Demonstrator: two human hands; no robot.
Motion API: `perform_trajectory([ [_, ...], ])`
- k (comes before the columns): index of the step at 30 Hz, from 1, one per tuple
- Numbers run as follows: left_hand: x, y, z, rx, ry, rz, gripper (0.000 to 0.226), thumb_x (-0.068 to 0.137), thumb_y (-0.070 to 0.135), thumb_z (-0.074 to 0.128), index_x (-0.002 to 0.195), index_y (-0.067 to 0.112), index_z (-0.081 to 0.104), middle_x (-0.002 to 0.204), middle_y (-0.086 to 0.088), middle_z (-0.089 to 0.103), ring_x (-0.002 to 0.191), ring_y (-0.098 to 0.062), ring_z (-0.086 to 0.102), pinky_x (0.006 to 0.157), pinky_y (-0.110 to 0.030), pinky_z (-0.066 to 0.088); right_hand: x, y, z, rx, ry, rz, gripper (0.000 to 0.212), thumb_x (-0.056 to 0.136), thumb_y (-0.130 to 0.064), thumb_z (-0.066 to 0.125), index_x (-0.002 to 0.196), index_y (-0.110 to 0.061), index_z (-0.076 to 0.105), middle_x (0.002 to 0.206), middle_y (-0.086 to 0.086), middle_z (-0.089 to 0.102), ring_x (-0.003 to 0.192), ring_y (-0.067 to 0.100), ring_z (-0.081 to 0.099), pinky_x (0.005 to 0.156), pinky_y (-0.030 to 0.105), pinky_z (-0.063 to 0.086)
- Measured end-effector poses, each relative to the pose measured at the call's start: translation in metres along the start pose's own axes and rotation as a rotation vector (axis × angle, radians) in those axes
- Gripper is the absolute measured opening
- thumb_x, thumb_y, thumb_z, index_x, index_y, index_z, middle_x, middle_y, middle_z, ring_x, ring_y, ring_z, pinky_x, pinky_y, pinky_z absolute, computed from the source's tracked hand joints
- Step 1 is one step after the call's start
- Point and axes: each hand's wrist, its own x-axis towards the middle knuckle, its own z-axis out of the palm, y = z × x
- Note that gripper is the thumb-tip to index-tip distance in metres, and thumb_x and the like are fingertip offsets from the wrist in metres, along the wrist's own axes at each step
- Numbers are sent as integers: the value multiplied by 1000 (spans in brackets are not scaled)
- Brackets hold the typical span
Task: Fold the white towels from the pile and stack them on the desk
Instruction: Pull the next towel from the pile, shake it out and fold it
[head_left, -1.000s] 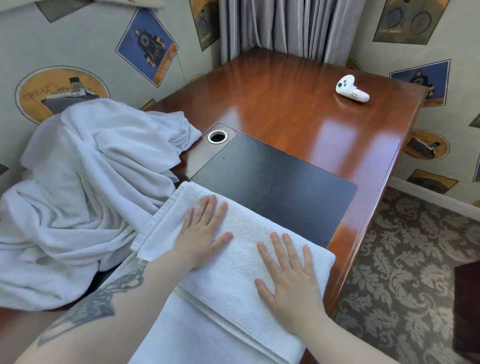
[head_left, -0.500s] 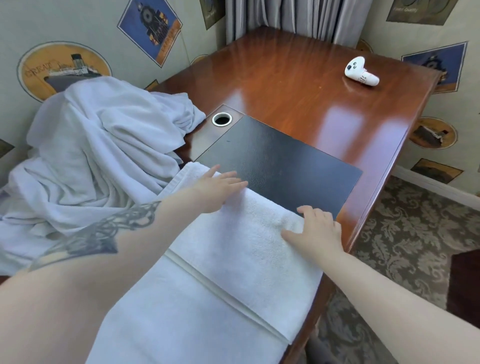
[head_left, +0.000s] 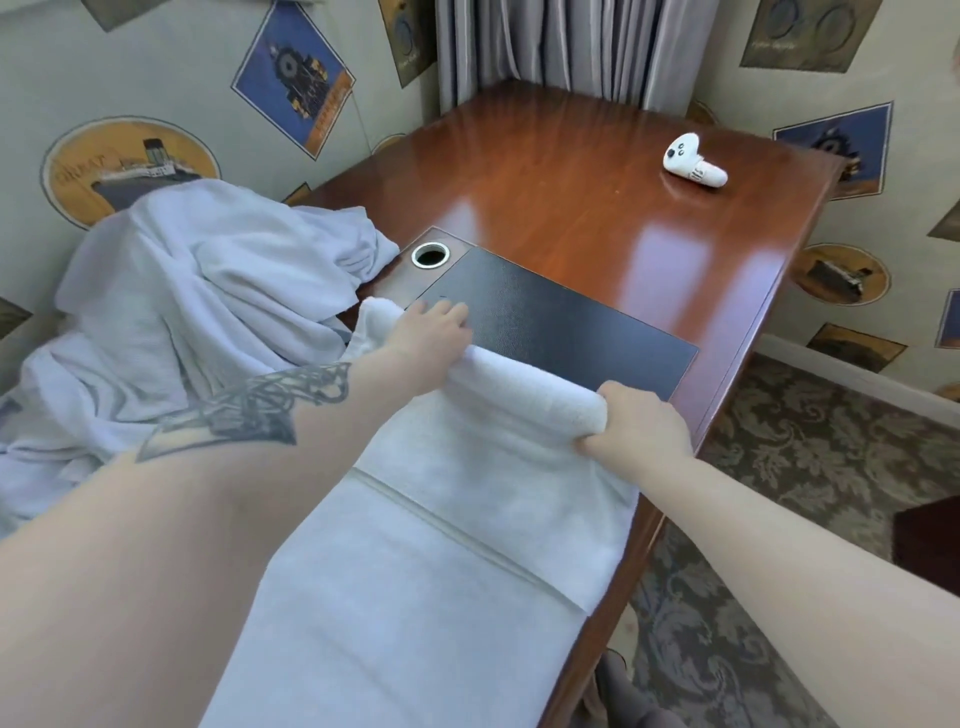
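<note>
While both hands, left hand (head_left: 434, 332) and right hand (head_left: 636, 421), curl fingers round the towel (head_left: 467, 519) far edge, it looks soft, light, floppy; grip corners beneath fingertips

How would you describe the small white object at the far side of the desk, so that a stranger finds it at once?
Start at the glossy reddish wooden desk and look toward its far right corner, near the grey curtain. There a small white handheld controller lies alone on bare wood. Unlike the white towels, it is hard plastic with dark buttons.
</note>
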Motion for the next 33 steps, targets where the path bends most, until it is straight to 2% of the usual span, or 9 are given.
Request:
perform_trajectory([
  [2, 5, -4, -10, -49, 69, -39, 39, 87, 11, 58, 124, 18, 49, 125, 0, 49, 119, -19, 47, 108, -37, 26, -1, 0, -13, -22, 116, -9, 26, 77, -27, 63, 95, -18, 47, 83, 1, 60, 75, 29, 55, 54, 28, 33],
  [6, -16, -4, -11, -114, 159, -69, 40, 82, 2, 51, 119, 16, 46, 112, 2, 59, 111, -19, 53, 115, -36, 15, -33, -1, -17, -104, 192, -112, 25, 78, -23, 58, 94, -19, 39, 74, -5, 49, 66, 23, 48, 47, 27, 24],
  [10, -71, -9, 7, -89, 152, -14, 49, 76, 3, 47, 122, 18, 44, 113, 5, 54, 114, -19, 49, 118, -35, 7, -86, -15, 1, -81, 91, -283, 37, 74, -24, 57, 107, -26, 41, 95, -9, 51, 88, 17, 50, 60, 30, 40],
  [13, -121, -15, 14, -116, 297, 61, 52, 59, -2, 59, 109, 11, 58, 97, -1, 59, 97, -26, 57, 112, -40, 31, -121, -32, 10, -100, 16, -400, 41, 71, -20, 56, 109, -26, 41, 99, -11, 46, 91, 15, 45, 67, 30, 44],
  [16, -169, -19, 21, -141, 437, 76, 52, 38, -5, 68, 87, 9, 66, 78, -3, 61, 74, -27, 62, 95, -43, 51, -150, -50, 12, -114, -66, -503, 36, 72, -18, 54, 100, -25, 32, 94, -9, 40, 86, 17, 40, 53, 26, 20],
  [24, -274, -24, 56, -192, 419, -8, 56, 45, -1, 64, 92, 20, 42, 84, 0, 59, 76, -25, 57, 93, -41, 47, -213, -109, 36, -111, -387, -736, 41, 75, -8, 61, 104, -18, 33, 88, -1, 39, 81, 26, 39, 50, 28, 18],
  [28, -321, -2, 76, -186, 375, -32, 53, 43, -4, 66, 87, 17, 45, 79, 0, 57, 70, -25, 56, 86, -39, 52, -233, -130, 65, -244, -535, -780, 56, 84, -2, 61, 132, -8, 34, 107, 13, 49, 111, 34, 52, 66, 30, 26],
  [31, -347, 12, 86, -204, 319, -107, 49, 45, -4, 54, 87, 17, 42, 78, -1, 57, 68, -25, 56, 75, -36, 51, -247, -138, 80, -260, -600, -773, 48, 89, -1, 54, 133, -6, 35, 81, 8, 34, 119, 35, 51, 76, 37, 27],
  [33, -362, 21, 93, -218, 252, -167, 48, 45, 0, 49, 88, 18, 43, 79, -1, 58, 69, -24, 58, 72, -35, 51, -254, -143, 86, -303, -649, -782, 49, 86, -2, 60, 129, -9, 37, 80, 5, 36, 118, 34, 52, 77, 35, 29],
])
